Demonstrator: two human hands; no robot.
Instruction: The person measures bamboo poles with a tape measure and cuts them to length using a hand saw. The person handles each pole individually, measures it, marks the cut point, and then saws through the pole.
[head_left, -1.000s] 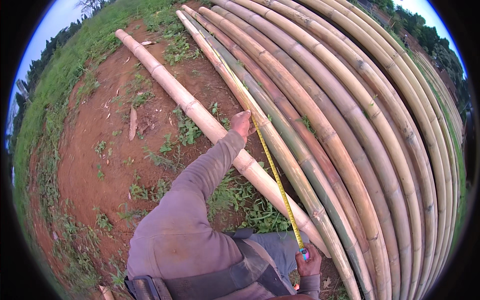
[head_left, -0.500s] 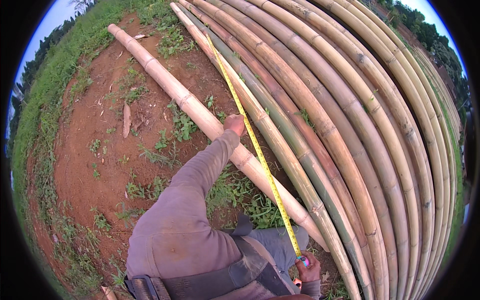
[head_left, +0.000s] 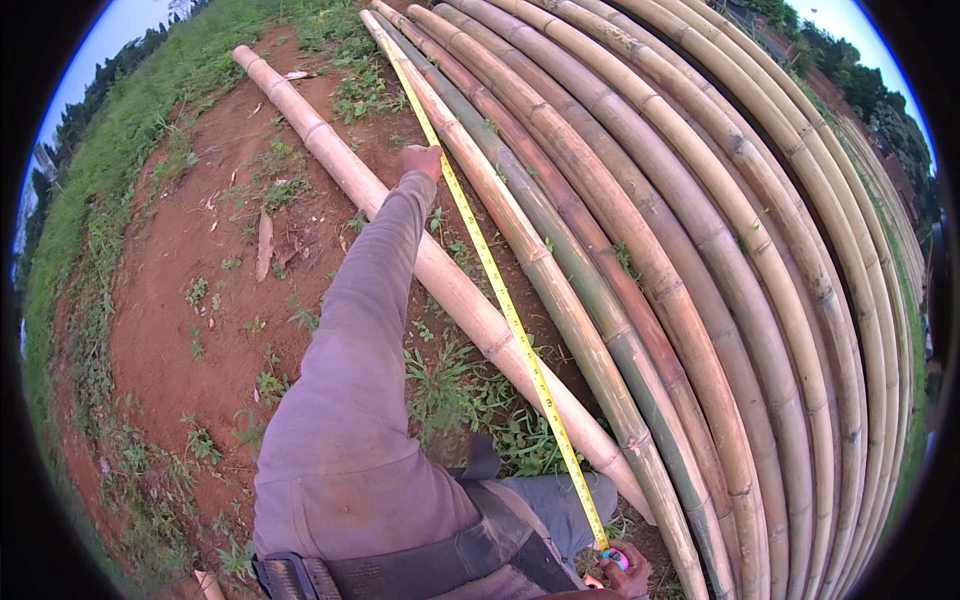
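Note:
A yellow tape measure blade [head_left: 517, 330] runs taut from near my lap toward the far end of the nearest bamboo pole. My left hand [head_left: 421, 161] is closed on the blade, with my arm stretched far forward. Close to my knee, my right hand [head_left: 630, 573] grips the tape measure's pink and blue case [head_left: 613, 558]. The blade crosses over a loose pale bamboo pole [head_left: 455, 285] lying on the soil. Beyond my left hand it reaches the edge of a pale yellow pole [head_left: 535, 250]; the tip is too small to make out.
Many long bamboo poles [head_left: 690, 220] lie side by side to the right. Red soil [head_left: 200, 270] with weeds and dry husks spreads to the left, with grass [head_left: 110, 130] beyond. A dark strap [head_left: 420, 560] crosses my body.
My left hand has moved farther away along the blade, my arm straightening. My right hand and the case have shifted slightly nearer and to the right.

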